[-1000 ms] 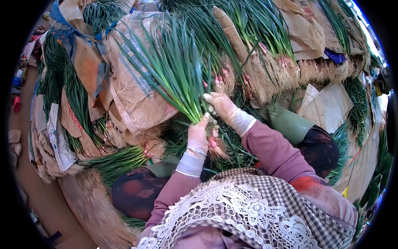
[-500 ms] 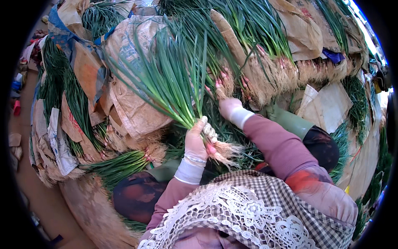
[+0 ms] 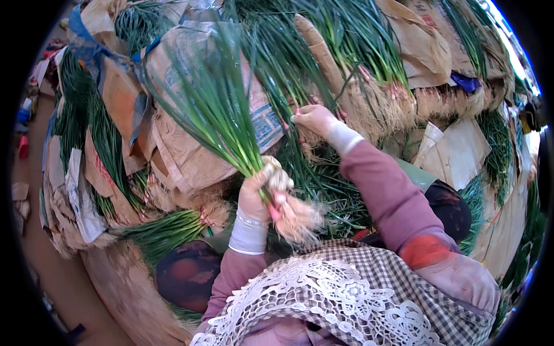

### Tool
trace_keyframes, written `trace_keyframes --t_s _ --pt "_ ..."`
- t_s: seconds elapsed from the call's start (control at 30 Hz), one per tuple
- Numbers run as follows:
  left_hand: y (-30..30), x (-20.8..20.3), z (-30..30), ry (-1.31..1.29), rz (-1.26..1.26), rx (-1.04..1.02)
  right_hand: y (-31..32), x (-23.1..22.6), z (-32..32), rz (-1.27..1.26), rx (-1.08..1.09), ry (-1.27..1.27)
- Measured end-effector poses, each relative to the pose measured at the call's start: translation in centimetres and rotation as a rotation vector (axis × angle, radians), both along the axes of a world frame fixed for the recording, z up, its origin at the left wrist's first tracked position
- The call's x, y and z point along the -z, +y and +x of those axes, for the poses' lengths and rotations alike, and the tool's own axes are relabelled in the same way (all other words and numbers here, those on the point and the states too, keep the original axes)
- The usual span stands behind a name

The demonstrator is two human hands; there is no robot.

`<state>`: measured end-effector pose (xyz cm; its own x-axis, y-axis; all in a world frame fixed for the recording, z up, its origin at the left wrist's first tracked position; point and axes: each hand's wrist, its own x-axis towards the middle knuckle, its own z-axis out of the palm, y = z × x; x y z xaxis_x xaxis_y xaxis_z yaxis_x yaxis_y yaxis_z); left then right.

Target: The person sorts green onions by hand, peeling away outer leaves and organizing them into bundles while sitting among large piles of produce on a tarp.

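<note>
In the middle of the frame, the left hand (image 3: pixel 253 199) clenches a bunch (image 3: pixel 234 127) of green onions just above the roots (image 3: pixel 300 220). The bunch slants: its leaves fan toward the upper left, over a pale sack (image 3: pixel 199 153), and its blurred roots point to the lower right.

Right of and above it, the right hand (image 3: pixel 318 122) is at the pile (image 3: pixel 283 63) in the upper centre, fingertips bent together at a pink stem; whether they grip it, I cannot tell. Just above this hand, a brown strip (image 3: pixel 318 49) lies slanted between the onions.

Left of centre and lower, another bundle (image 3: pixel 167 229) lies on its side, roots to the right. Loose leaves (image 3: pixel 332 199) lie below the right hand. Checked cloth (image 3: pixel 375 259) and white lace (image 3: pixel 323 288) fill the lower centre.
</note>
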<state>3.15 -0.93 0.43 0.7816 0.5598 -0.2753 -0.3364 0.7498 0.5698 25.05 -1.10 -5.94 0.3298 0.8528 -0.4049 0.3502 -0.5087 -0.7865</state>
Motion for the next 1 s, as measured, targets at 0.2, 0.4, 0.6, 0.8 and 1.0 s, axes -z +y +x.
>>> trace_keyframes --t_s 0.2,0.4,0.6,0.8,1.0 --pt "0.0 4.2 0.8 0.344 -0.106 -0.011 -6.5 -5.7 -7.7 -0.099 -0.778 -0.426" --pt "-2.0 4.2 1.6 0.441 -0.129 -0.067 -3.3 -1.2 -6.7 0.081 0.18 0.577" --pt "-2.1 1.2 1.4 -0.052 -0.361 -0.106 -4.6 3.6 -8.5 -0.422 -0.425 -0.436" --pt "-0.7 3.9 -0.2 0.148 -0.375 0.039 -4.2 1.5 -5.4 0.004 -0.124 -0.337" --pt "-1.4 1.9 -0.3 -0.161 -0.174 0.187 -0.9 2.3 -2.6 -0.377 -0.036 -0.451"
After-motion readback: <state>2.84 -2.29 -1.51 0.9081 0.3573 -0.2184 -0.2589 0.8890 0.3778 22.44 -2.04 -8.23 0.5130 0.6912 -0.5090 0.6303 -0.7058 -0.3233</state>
